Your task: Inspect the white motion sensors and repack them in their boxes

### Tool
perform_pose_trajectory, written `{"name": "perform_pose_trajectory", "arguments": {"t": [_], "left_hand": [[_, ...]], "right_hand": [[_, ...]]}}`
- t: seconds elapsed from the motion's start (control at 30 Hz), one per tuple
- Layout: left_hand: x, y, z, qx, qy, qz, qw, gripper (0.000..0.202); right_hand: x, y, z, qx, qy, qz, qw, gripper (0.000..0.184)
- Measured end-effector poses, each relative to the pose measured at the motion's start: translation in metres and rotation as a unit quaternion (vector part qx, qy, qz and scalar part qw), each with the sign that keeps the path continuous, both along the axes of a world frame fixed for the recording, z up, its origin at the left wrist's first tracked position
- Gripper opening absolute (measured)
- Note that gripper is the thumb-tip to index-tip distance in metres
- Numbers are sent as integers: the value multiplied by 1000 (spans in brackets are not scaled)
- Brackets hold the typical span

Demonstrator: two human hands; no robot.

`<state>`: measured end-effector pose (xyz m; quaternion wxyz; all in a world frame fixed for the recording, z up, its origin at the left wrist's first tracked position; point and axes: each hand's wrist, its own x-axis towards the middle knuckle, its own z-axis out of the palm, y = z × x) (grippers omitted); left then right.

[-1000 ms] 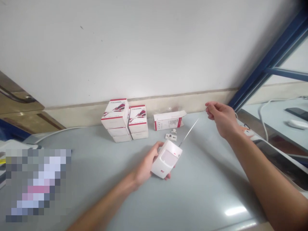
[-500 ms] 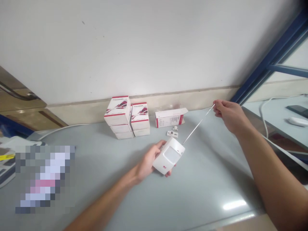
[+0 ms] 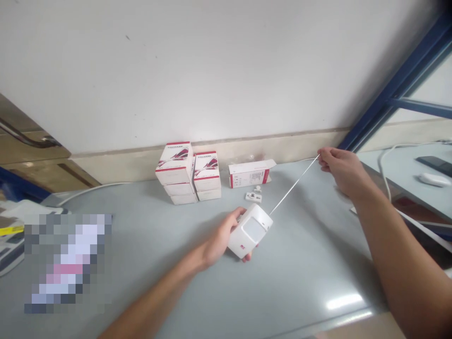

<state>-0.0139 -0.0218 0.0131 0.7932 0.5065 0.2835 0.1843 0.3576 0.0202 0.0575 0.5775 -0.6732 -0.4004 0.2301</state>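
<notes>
My left hand [image 3: 224, 238] is wrapped round a white motion sensor [image 3: 249, 230] with a pale lens window and a small red mark, held tilted above the grey table. A thin metal telescopic antenna [image 3: 294, 183] stretches from the sensor's upper right edge. Its far tip is pinched between the thumb and fingers of my right hand [image 3: 339, 167]. Just beyond the sensor, a small white mounting bracket [image 3: 253, 197] lies on the table. Behind the bracket an opened white and red carton [image 3: 249, 173] rests on its side.
Several white and red boxes [image 3: 176, 162] are stacked left of the carton, near the wall [image 3: 212, 70]. A blurred-out item [image 3: 68, 263] lies at the left. On the right are a blue frame [image 3: 399, 80], a white cable [image 3: 383, 165] and a dark flat device [image 3: 423, 235].
My right hand has moved slightly right with the antenna tip, and the antenna looks a little longer. The sensor in my left hand has shifted slightly right.
</notes>
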Motion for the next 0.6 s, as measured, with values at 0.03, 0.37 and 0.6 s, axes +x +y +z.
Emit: {"name": "perform_pose_trajectory", "arguments": {"t": [0.03,0.37,0.6], "left_hand": [[0,0,2,-9,0,2,1000,31],[-2,1,7,-43,-2,14,999,31],[-2,3,5,-57,-25,12,998,32]], "right_hand": [[0,2,-2,3,-3,11,1000,30],[-3,17,-25,45,-3,19,999,35],[1,17,-25,60,-2,19,998,32]]}}
